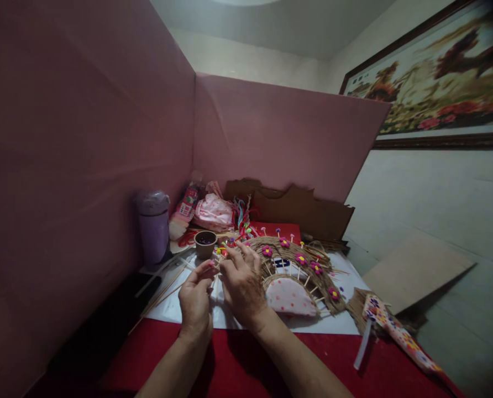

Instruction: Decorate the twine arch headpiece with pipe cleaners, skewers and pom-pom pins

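Two hands meet above a white sheet, forearms angling inward from the near edge. The left hand has thumb and forefinger drawn narrowly together; whether they hold anything is impossible to tell. The right hand curls palm down, its grip hidden, beside the left end of a twine-wrapped fan lying on the sheet. A cup stands just beyond the left fingertips, pink panels wall the left and back, and red cloth spreads right of the right forearm.
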The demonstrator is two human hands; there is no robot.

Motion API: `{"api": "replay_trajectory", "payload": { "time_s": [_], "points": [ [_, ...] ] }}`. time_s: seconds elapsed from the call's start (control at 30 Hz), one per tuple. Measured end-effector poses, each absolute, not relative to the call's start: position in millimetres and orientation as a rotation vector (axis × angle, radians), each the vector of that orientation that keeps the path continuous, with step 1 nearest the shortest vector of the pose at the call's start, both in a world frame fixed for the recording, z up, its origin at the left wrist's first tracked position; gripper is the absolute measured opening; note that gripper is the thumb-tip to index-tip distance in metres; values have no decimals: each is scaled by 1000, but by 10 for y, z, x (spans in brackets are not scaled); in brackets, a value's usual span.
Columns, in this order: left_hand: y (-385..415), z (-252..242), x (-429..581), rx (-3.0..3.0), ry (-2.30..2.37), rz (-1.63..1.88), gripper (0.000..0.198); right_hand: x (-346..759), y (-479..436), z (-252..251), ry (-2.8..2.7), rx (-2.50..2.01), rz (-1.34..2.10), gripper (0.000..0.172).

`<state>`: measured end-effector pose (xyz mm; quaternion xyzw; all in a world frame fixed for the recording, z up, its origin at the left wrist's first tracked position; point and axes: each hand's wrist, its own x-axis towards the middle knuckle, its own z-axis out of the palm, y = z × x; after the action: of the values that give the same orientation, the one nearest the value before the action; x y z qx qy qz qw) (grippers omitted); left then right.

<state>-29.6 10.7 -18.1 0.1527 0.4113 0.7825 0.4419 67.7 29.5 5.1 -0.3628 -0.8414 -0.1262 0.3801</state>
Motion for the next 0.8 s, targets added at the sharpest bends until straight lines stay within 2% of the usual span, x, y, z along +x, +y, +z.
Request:
{"api": "replay_trajectory", "payload": {
  "time_s": [0.8],
  "points": [
    [131,-181,-295,414,1039,1935,34,690,290,53,-2141,-930,-283,16]
  ]
}}
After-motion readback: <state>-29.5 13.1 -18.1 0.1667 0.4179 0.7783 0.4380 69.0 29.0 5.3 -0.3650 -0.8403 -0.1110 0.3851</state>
